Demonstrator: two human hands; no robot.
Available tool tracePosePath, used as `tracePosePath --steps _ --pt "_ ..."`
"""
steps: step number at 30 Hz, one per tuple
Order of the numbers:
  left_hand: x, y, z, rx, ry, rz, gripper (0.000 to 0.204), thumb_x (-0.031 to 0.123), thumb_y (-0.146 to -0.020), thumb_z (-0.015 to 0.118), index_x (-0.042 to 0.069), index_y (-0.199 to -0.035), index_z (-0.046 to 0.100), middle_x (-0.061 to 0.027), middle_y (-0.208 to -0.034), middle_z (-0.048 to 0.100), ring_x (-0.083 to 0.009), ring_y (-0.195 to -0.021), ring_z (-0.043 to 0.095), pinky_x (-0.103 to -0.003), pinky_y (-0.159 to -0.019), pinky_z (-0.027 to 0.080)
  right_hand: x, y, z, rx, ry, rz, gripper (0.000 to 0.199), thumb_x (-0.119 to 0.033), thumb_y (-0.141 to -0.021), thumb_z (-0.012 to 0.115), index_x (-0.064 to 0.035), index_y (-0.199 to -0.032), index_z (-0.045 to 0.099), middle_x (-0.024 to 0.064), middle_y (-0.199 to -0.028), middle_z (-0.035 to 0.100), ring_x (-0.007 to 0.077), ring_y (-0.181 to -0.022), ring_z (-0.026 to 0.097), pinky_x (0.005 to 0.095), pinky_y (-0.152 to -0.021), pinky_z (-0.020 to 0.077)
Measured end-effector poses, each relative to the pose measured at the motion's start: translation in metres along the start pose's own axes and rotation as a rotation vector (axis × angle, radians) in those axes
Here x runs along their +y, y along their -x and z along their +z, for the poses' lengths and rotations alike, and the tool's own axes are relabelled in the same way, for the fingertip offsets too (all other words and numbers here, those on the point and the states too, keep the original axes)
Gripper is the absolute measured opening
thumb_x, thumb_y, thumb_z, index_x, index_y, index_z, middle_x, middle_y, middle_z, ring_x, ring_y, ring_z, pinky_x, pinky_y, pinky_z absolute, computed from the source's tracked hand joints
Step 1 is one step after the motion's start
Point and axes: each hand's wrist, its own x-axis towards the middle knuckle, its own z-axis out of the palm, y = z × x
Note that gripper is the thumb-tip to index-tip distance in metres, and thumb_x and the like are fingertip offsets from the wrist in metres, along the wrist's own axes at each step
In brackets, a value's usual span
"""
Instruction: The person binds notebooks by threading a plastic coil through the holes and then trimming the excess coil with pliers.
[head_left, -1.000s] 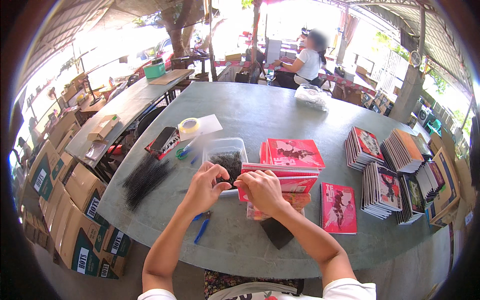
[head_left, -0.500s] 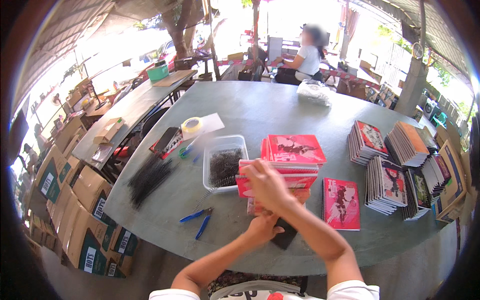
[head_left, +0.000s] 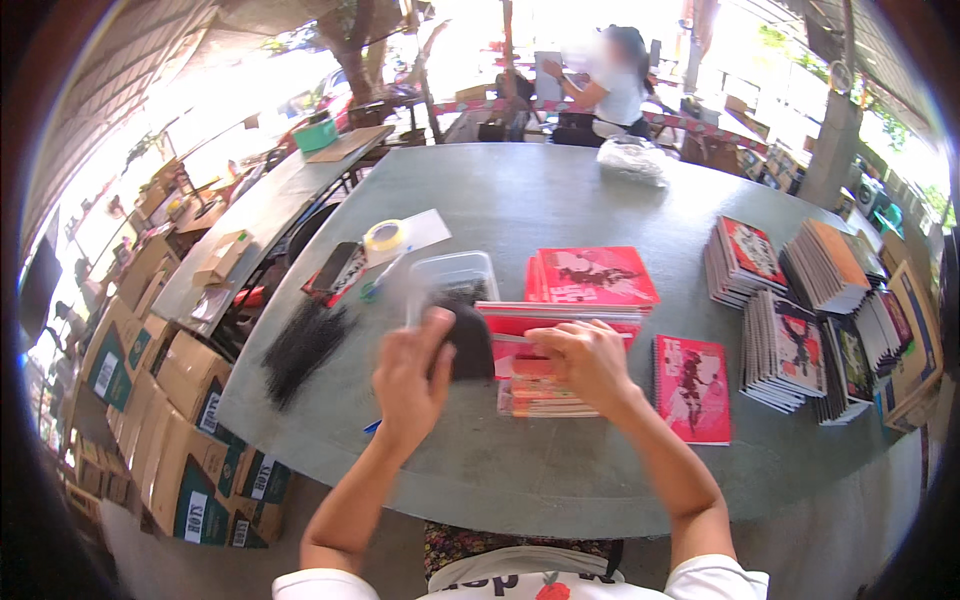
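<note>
I see clear tub (head_left: 452, 264) with black coils (head_left: 466, 290) inside, partly hidden. I have left hand (head_left: 408, 385) on tub's near side, blurred, fingers pointing away, thumb and fingers grasping black pad (head_left: 470, 350). Right hand (head_left: 590, 362) reaches in right of tub, back upward, fingers pinching edge of red notebook (head_left: 506, 326) just right of tub. Loose coils (head_left: 303, 348) lie left of tub.

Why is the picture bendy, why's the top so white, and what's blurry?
Head view: the fisheye lens bows the big grey-green table near its front edge; head view: bright daylight washes out the background; head view: the bare left hand looks smeared, and haze veils the left side of the clear plastic box.
</note>
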Motion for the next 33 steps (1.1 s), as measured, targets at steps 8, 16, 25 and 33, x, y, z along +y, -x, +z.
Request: tracePosePath --steps 8,16,25,33 --pt "0.009 -0.01 0.023 -0.037 -0.049 0.125 0.027 0.002 -0.076 0.065 0.006 -0.102 0.059 -0.0112 -0.089 0.056 -0.0272 -0.085 0.054 -0.037 -0.072 0.046 0.011 0.001 0.007 0.096 -0.092 0.036 0.018 -0.011 -0.077 0.058 -0.0159 -0.092 0.067 0.0033 -0.08 0.068 0.0192 -0.076 0.065 0.0355 -0.071 0.0472" --pt "0.016 -0.017 0.022 -0.119 0.087 0.017 0.019 0.005 -0.075 0.067 0.006 -0.093 0.063 -0.01 -0.086 0.058 -0.025 -0.084 0.056 -0.036 -0.076 0.044 0.0 0.003 0.004 0.095 -0.008 0.095 0.016 -0.013 -0.08 0.06 -0.0156 -0.094 0.067 0.0016 -0.081 0.068 0.019 -0.079 0.065 0.0349 -0.071 0.0466" --pt "0.032 -0.046 0.015 -0.117 0.022 0.081 0.029 0.001 -0.069 0.07 0.009 -0.096 0.064 -0.0087 -0.082 0.057 -0.023 -0.076 0.054 -0.032 -0.067 0.044 0.009 0.004 -0.017 0.009 0.024 0.09 0.013 -0.014 -0.081 0.061 -0.0107 -0.091 0.067 0.0077 -0.084 0.068 0.0241 -0.079 0.065 0.0373 -0.073 0.0489" --pt "0.042 -0.034 0.041 -0.33 0.139 0.149 0.019 0.004 -0.069 0.071 0.005 -0.087 0.064 -0.0053 -0.081 0.059 -0.0199 -0.073 0.055 -0.03 -0.063 0.044 0.051 0.028 -0.031 -0.004 -0.683 0.417 0.01 -0.007 -0.081 0.066 -0.0006 -0.089 0.068 0.0082 -0.082 0.069 0.0109 -0.073 0.063 0.0254 -0.067 0.0504"
